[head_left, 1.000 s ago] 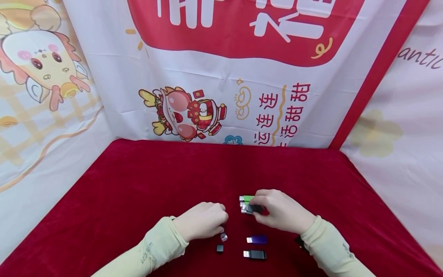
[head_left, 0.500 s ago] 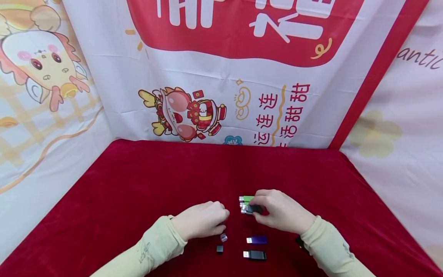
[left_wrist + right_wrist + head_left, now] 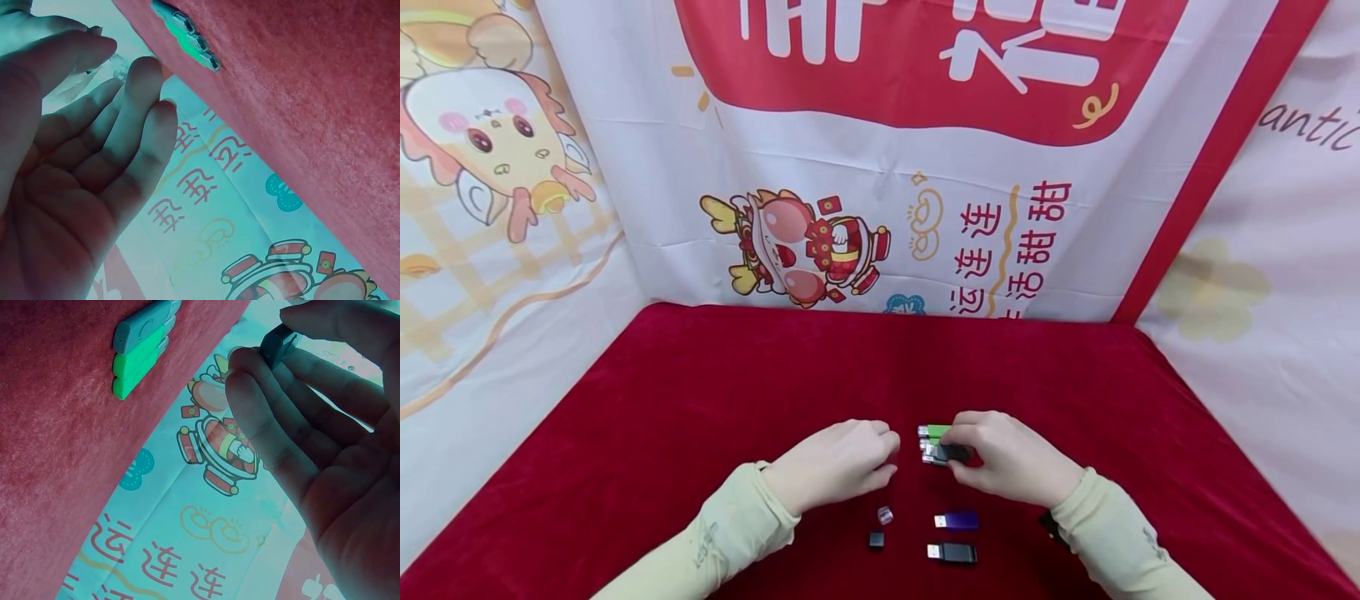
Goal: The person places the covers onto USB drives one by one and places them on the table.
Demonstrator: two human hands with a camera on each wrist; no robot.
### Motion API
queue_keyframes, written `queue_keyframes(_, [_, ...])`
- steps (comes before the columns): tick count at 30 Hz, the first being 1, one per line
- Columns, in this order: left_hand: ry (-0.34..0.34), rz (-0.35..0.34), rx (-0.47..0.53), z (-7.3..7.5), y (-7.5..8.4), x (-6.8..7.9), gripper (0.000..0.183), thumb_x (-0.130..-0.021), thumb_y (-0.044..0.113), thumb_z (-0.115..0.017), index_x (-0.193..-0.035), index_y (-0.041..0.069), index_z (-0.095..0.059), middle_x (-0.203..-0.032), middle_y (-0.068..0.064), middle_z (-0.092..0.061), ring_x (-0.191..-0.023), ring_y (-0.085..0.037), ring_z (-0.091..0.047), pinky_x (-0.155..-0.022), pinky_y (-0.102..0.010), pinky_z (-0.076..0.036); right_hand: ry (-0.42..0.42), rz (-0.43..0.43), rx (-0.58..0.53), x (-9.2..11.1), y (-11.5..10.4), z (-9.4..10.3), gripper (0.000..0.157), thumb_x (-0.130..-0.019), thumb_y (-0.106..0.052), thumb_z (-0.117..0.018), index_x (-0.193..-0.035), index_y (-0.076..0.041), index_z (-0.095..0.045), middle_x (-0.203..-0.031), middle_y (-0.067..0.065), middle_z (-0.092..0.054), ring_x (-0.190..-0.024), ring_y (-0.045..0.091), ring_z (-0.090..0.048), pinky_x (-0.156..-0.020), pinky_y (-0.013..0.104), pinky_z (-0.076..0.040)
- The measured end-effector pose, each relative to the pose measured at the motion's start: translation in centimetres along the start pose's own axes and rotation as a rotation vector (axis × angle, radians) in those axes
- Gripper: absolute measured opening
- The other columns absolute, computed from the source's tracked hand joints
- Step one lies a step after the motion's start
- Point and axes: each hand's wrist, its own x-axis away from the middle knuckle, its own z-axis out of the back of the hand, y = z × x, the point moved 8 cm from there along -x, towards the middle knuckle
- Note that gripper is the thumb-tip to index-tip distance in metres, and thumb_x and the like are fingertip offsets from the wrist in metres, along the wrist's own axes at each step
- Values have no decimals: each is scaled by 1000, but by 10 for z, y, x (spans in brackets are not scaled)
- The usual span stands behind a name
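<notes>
My right hand point(image 3: 1011, 458) pinches a dark USB flash drive point(image 3: 278, 347) between thumb and fingertips. In the head view it overlaps a row of flash drives with clear ends, two of them green point(image 3: 936, 431); a dark one point(image 3: 139, 328) tops that row in the right wrist view. Facing it, my left hand point(image 3: 842, 458) has its thumb and fingers bent together around a small clear cap point(image 3: 119, 66), mostly hidden by the fingers. Nearer lie another clear cap point(image 3: 885, 515) and a black cap point(image 3: 876, 540), left of an uncapped purple flash drive point(image 3: 957, 521) and an uncapped black one point(image 3: 953, 552).
A dark red cloth point(image 3: 760, 375) covers the table. Printed fabric point(image 3: 647, 142) hangs behind and at both sides. Part of a dark object point(image 3: 1051, 525) shows beside the right sleeve.
My left hand has lifted away from the loose caps and moved up and slightly right, toward the right hand. The right hand with its flash drive has stayed in place.
</notes>
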Motion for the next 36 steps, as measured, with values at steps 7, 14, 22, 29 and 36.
queue_keyframes(7, [78, -12, -13, 16, 1, 1, 14, -90, 22, -73, -89, 12, -64, -78, 3, -57, -66, -7, -54, -61, -16, -47, -7, -12, -9, 0, 0, 0, 17, -79, -9, -80, -95, -8, -73, -84, -6, -60, -65, 8, -55, -60, 16, -46])
queue_keyframes(14, [213, -62, -52, 26, 9, 3, 11, -89, 19, -72, -89, 11, -64, -80, 2, -58, -67, -10, -57, -62, -19, -49, 5, 0, -6, 0, -4, -3, 17, -79, -9, -80, -94, -7, -73, -85, -6, -60, -64, 5, -53, -59, 14, -45])
queue_keyframes(22, [182, -71, -59, 19, 15, 1, 14, -89, 22, -72, -91, 12, -64, -79, 2, -57, -65, -8, -55, -63, -15, -48, 6, 39, 20, -2, -12, -8, 16, -79, -10, -78, -94, -7, -73, -88, -4, -62, -66, 8, -56, -61, 13, -45])
queue_keyframes(29, [144, -63, -52, 15, 17, 0, 15, -90, 24, -73, -93, 11, -65, -81, 2, -58, -67, -6, -53, -66, -14, -47, 2, 45, 24, -2, -13, -10, 16, -80, -9, -78, -95, -7, -73, -89, -4, -62, -67, 7, -55, -62, 12, -44])
queue_keyframes(36, [106, -67, -45, 12, 20, -1, 14, -92, 24, -70, -91, 12, -64, -83, 2, -59, -68, -6, -53, -67, -14, -47, 17, 62, 28, -1, -13, -10, 16, -79, -9, -77, -94, -8, -72, -87, -5, -60, -66, 5, -53, -62, 11, -44])
